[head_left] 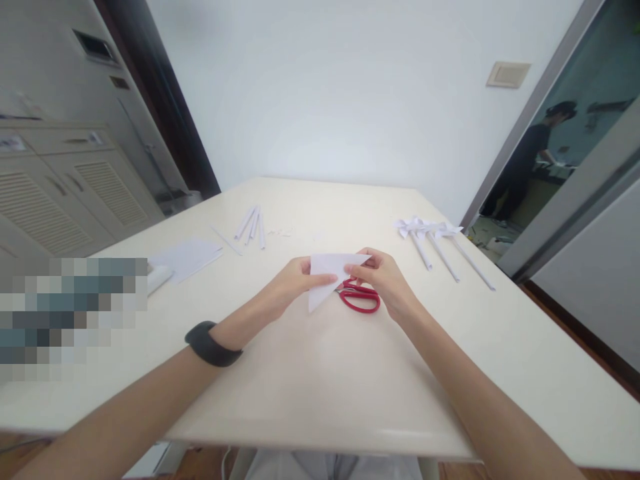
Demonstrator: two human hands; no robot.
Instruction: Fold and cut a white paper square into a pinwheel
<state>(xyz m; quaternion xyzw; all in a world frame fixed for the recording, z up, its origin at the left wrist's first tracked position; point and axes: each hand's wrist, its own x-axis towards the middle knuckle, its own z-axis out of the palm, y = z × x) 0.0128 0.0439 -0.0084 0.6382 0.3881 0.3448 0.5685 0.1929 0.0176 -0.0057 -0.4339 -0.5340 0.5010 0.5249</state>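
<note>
A white paper triangle (327, 265) is held up between my two hands, above the middle of the table. My left hand (295, 280) pinches its left side, thumb lying across the front. On the right, my right hand (380, 275) grips the paper near its pointed right corner with thumb and fingers. Red-handled scissors (360, 301) lie on the table just below the paper, close to my right hand; their blades are mostly hidden behind the paper.
White paper sheets (187, 259) lie at the left, near several rolled paper sticks (253, 225) and small scraps (280, 233). Paper pinwheels on sticks (430, 230) rest at the right of the white table (320, 380). A person (530, 157) stands beyond the doorway.
</note>
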